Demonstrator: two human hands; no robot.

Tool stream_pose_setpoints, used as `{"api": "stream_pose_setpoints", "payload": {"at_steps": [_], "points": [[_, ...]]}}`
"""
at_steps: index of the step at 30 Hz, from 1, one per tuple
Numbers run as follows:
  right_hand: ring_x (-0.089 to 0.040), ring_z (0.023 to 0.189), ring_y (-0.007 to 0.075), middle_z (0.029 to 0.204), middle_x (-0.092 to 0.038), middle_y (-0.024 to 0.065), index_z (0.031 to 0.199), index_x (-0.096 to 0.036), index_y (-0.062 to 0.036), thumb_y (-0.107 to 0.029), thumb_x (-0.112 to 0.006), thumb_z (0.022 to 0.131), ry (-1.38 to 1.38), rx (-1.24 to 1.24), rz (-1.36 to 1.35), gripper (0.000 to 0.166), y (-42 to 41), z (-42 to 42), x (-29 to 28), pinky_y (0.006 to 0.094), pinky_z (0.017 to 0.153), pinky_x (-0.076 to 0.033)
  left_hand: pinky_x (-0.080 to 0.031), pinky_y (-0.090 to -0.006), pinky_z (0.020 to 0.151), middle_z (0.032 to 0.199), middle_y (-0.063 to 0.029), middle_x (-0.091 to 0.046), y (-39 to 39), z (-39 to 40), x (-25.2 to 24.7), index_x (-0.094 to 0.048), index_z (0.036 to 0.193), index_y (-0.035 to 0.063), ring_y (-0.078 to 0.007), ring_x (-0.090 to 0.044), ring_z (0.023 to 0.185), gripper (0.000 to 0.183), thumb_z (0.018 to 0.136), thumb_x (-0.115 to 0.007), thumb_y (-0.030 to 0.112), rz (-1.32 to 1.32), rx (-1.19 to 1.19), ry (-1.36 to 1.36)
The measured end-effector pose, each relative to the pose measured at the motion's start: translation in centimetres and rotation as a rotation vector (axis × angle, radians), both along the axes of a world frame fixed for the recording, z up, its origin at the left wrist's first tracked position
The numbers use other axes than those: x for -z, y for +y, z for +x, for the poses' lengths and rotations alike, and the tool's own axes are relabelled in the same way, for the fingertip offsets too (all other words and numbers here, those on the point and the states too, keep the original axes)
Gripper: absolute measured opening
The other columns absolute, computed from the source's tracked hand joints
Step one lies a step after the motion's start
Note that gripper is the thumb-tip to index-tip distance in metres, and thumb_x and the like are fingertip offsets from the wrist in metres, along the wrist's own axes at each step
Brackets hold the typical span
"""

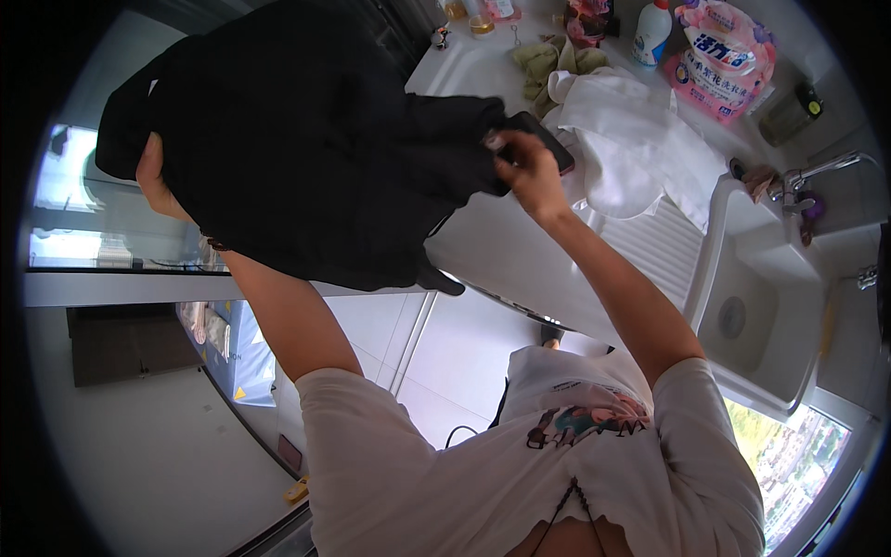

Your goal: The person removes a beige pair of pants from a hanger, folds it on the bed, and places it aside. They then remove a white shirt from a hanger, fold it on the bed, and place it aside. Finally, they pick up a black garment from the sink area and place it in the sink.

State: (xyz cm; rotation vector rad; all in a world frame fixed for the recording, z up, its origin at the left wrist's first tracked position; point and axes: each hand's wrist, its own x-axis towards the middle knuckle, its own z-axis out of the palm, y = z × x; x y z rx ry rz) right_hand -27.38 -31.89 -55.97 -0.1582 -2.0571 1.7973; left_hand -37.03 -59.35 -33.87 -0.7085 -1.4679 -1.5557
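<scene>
A large black cloth garment (299,153) hangs spread over the left part of the white counter. My left hand (159,177) grips its left edge, thumb in front and the other fingers hidden behind the cloth. At the garment's right end, my right hand (530,174) has its fingers bent around the black edge; a small shiny thing shows blurred near the fingertips. Just behind that hand lies a dark, flat, phone-like object (550,143). White fabric (619,132) is heaped to the right of it, with an olive-green cloth (550,66) touching its far side.
A white washbasin with a drain (734,313) and a chrome faucet (800,182) stands at the right, beside a ribbed washboard surface (654,244). Along the back are a pink detergent pouch (724,66), a white bottle (652,35) and a dark lidded container (786,118).
</scene>
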Motion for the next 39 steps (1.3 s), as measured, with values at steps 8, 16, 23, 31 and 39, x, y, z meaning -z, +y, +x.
{"api": "stream_pose_setpoints", "payload": {"at_steps": [8,16,23,31,39], "points": [[-0.054,0.075,0.0122,0.083,-0.052,0.0057,0.092,-0.058,-0.0032,0.003,-0.065,0.079,0.126,0.084,0.212,0.016,-1.5,3.4,1.4,0.0282,0.062,-0.045,-0.055,-0.0397,0.079,0.115,-0.0119,-0.060,-0.8,3.0,0.9,-0.065,0.106,0.0111,-0.0266,-0.062,0.100,0.037,0.082,-0.060,0.039,-0.090,-0.125,0.102],[-0.055,0.062,0.0135,0.077,-0.061,0.0099,0.090,-0.052,0.0010,-0.008,-0.059,0.086,-0.008,0.329,-0.708,0.012,11.3,0.7,-3.7,0.0254,0.050,-0.042,-0.055,-0.0386,0.076,0.100,-0.0143,-0.066,-5.5,4.0,0.3,-0.070,0.094,0.0119,-0.0279,-0.064,0.094,0.026,0.083,-0.057,0.032,0.131,-0.078,-0.101],[-0.065,0.090,0.0246,0.114,-0.062,0.0195,0.132,-0.045,-0.0007,-0.020,-0.069,0.081,-0.143,0.225,0.422,0.060,14.2,-4.6,-4.1,0.0331,0.073,-0.053,-0.052,-0.0402,0.082,0.102,-0.0091,-0.066,-1.9,6.1,-0.4,-0.070,0.097,0.0124,-0.0253,-0.062,0.100,0.036,0.081,-0.060,0.043,0.025,-0.161,-0.075],[-0.048,0.120,0.0240,0.124,-0.051,0.0106,0.126,-0.048,-0.0045,-0.014,-0.073,0.078,0.167,-0.363,0.128,0.055,-0.1,11.6,-6.3,0.0332,0.098,-0.040,-0.056,-0.0399,0.077,0.102,-0.0114,-0.068,5.8,9.6,-0.5,-0.066,0.105,0.0139,-0.0270,-0.067,0.091,0.034,0.090,-0.053,0.041,-0.306,-0.224,0.217],[-0.051,0.109,0.0202,0.105,-0.055,0.0083,0.111,-0.050,-0.0010,0.009,-0.065,0.063,0.107,-0.057,-0.139,0.051,3.1,16.0,-6.4,0.0279,0.099,-0.036,-0.053,-0.0352,0.086,0.105,-0.0108,-0.068,17.4,12.1,-0.8,-0.066,0.105,0.0058,-0.0223,-0.065,0.098,0.025,0.091,-0.057,0.024,-0.415,0.058,0.262]]}}
